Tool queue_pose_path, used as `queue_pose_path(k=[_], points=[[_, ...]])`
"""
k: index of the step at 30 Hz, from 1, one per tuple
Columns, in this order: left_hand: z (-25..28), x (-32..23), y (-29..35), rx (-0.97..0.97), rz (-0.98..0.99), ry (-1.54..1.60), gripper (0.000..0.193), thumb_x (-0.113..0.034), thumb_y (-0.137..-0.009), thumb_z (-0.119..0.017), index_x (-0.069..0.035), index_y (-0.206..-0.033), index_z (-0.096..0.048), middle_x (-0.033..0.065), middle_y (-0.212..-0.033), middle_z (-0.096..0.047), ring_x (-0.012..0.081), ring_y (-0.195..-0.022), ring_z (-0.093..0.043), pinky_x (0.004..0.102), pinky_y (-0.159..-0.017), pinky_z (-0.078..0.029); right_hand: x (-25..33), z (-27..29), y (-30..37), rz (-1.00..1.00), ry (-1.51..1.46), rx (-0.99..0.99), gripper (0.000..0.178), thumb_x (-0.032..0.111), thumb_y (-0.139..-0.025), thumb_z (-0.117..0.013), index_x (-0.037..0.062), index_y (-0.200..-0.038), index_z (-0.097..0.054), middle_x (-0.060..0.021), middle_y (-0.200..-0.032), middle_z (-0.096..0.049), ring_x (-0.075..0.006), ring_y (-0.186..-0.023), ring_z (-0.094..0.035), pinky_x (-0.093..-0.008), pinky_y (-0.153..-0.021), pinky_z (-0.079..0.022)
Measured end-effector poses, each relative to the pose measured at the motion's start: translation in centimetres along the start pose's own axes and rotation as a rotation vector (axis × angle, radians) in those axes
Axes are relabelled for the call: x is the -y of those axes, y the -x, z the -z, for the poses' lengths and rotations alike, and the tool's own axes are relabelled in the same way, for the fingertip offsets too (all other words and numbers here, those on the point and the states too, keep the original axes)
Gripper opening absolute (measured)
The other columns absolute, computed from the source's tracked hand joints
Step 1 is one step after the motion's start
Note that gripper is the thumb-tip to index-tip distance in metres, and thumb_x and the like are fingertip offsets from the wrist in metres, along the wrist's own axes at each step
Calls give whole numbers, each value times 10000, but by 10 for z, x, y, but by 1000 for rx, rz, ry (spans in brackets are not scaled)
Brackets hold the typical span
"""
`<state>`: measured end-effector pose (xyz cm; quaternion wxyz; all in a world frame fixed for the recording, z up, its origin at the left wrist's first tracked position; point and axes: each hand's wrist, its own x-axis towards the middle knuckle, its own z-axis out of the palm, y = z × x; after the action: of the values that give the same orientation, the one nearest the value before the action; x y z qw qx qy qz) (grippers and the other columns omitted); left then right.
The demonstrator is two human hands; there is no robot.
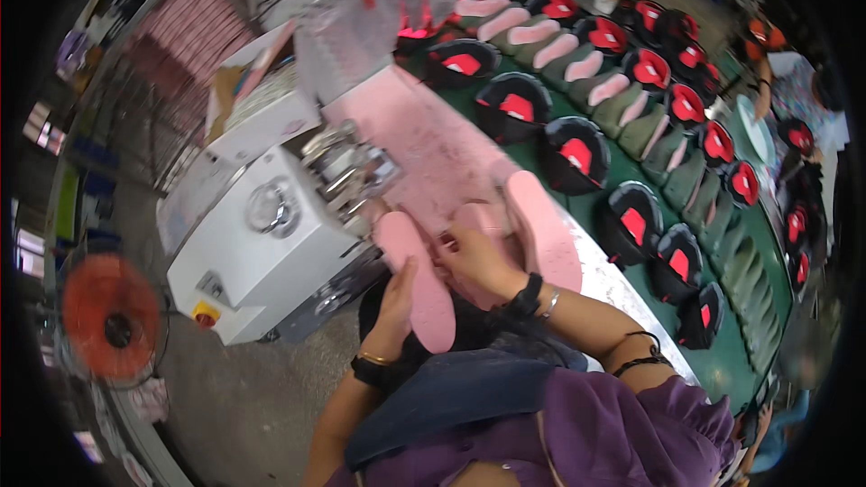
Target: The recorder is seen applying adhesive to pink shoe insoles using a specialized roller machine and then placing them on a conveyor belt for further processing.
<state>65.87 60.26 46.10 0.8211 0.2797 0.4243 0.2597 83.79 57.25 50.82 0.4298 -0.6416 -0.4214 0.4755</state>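
A pink shoe insole [417, 284] is tilted upward in front of me, beside the white machine. My left hand [397, 305] grips it along its left edge, thumb lying on its face. My right hand [476, 261] is at the insole's right side, its fingers bent together near the edge; what they pinch, if anything, is too small to tell. Under and behind that hand lies another pink insole [478, 216], partly hidden. A larger pink sole [547, 230] rests to the right on the pink-dusted worktop [397, 131].
The white machine [266, 243] with metal rollers stands at left, an open box [262, 117] behind it. An orange fan [110, 316] is further left. A green conveyor belt [577, 207] on the right carries black-and-red shoe parts [577, 153] and several pink insoles. Other people are beyond it.
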Motion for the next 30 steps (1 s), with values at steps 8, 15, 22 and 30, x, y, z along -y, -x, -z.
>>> queue_pose_path(k=[8,15,22,30], points=[[23,-5,24,165,261,127,635,-493,-1023,-250,4,-1352,-467,132,-1036,-641,261,-926,-656,415,-821,-564,-41,10,-106,109,117,-129,294,124,-820,-643,-16,-1077,-620,-178,-855,-686,-256,-769,-677,-354,-672,-521],[24,1,28,142,323,206,578,-391,-992,-265,10,-1353,-472,196,-993,-658,323,-897,-672,462,-852,-555,-8,5,-147,21,119,-84,496,131,-822,-647,44,-1297,-535,-142,-849,-692,-234,-644,-675,-336,-602,-527],[18,-1,26,139,322,111,604,-425,-1007,-250,34,-1343,-454,267,-1094,-647,356,-944,-668,473,-871,-544,14,43,-106,140,363,-147,397,146,-836,-640,49,-1217,-579,-162,-888,-650,-292,-787,-661,-391,-718,-516],[34,26,13,129,354,222,528,-422,-1034,-379,27,-1275,-519,230,-1134,-652,308,-968,-670,379,-878,-544,-25,37,-116,282,501,-315,291,263,-829,-693,-12,-914,-652,-184,-879,-634,-329,-762,-637,-418,-715,-500]])
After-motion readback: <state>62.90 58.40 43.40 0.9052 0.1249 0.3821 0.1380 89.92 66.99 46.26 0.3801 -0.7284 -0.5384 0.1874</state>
